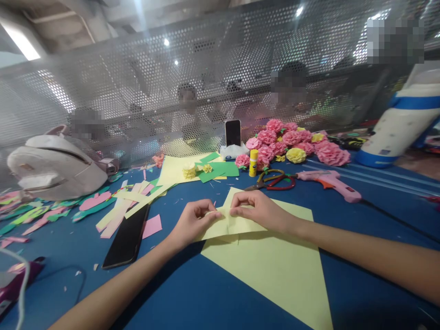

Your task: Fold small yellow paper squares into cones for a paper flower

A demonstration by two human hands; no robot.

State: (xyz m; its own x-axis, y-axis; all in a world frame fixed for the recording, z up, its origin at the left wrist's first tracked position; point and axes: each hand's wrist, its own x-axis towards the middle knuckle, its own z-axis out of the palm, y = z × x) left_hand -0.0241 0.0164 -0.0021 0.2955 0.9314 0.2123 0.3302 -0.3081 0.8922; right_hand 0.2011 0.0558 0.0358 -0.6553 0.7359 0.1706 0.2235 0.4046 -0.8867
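My left hand pinches the edge of a pale yellow paper strip between thumb and fingers. Just to its right, my right hand grips the same strip, the fingertips of both hands close together. A crease shows in the strip between them. Beneath it lies a larger pale yellow sheet, flat on the blue table. A pair of scissors with red and yellow handles rests behind my right hand, and a pink glue gun lies to the right of them.
Behind are a glue stick, pink paper flowers and a propped phone. A black phone lies at left under paper strips. A white backpack and a bottle stand at the sides. A perforated metal screen runs behind.
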